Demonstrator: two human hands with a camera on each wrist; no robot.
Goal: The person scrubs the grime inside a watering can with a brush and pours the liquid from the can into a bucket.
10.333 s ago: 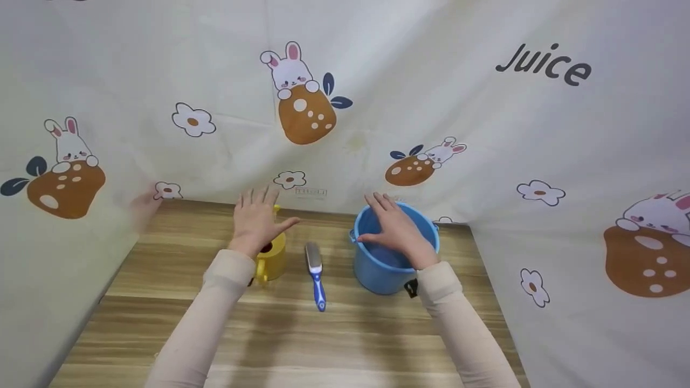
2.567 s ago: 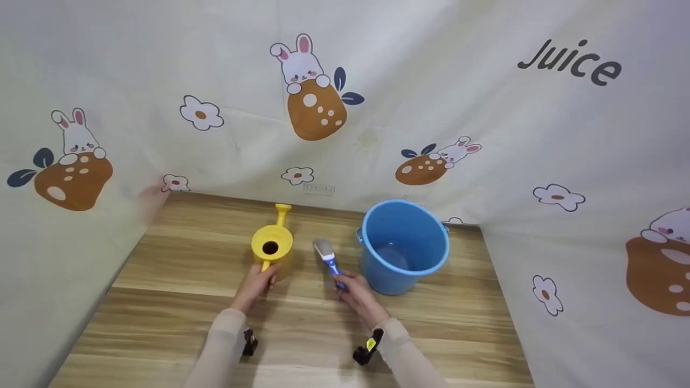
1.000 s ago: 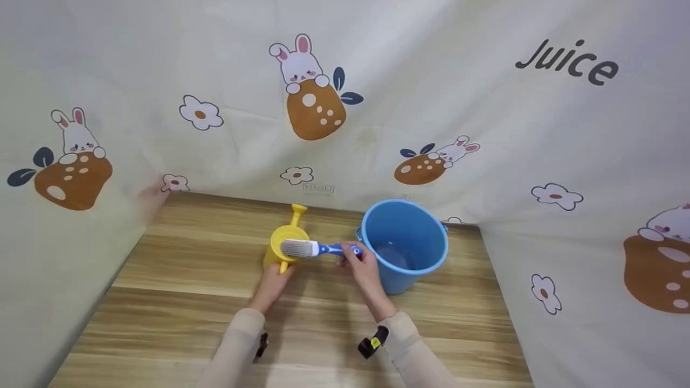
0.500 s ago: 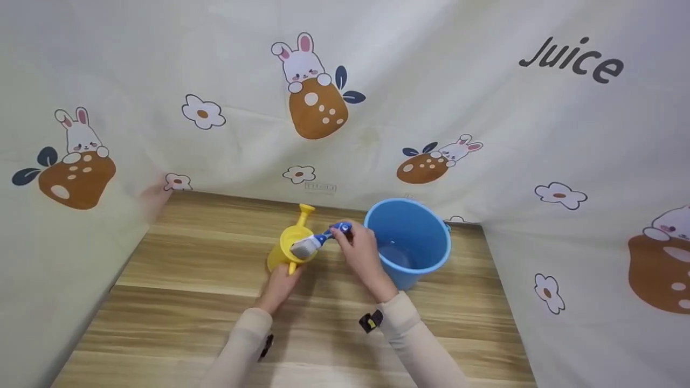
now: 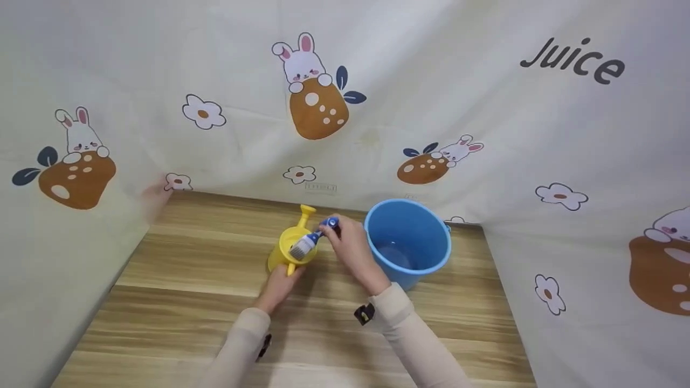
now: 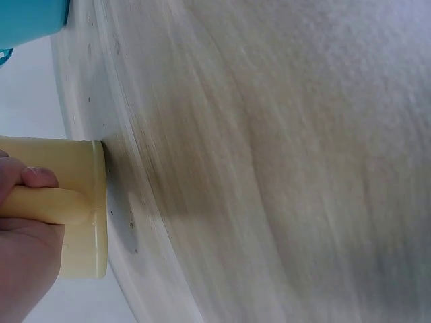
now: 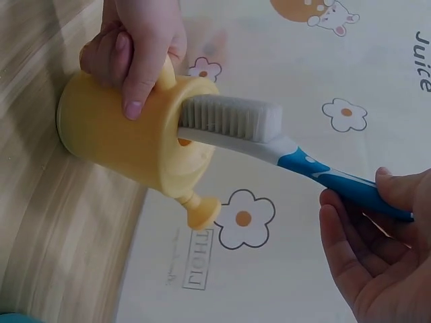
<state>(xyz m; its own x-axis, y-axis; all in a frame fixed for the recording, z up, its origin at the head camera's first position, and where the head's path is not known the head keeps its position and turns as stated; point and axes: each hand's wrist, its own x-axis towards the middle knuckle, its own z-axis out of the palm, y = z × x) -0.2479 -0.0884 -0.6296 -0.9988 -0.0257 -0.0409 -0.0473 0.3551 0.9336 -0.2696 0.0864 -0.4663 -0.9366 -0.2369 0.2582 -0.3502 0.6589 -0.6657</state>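
A small yellow watering can [image 5: 276,257] stands left of centre on the wooden surface, its spout pointing away. My left hand [image 5: 279,285] grips its handle [image 6: 47,204] from the near side. My right hand [image 5: 349,245] pinches the end of a scrub brush's blue handle [image 7: 350,190] between thumb and fingers. The brush's white bristled head [image 7: 232,116] slants down to the can's top, its tip in the opening [image 7: 192,151] beside the can's handle. In the right wrist view, the left thumb lies along the can's side.
A blue bucket [image 5: 384,264] with a deep, wide mouth stands just right of my right hand. Pale cloth walls [image 5: 237,156] printed with rabbits and flowers enclose the wooden surface [image 5: 178,258] at the back and both sides.
Both hands first hovered spread over can and bucket. The left took the can's handle and shifted it right; the right lifted the brush, brought it over the can and tilted its head down.
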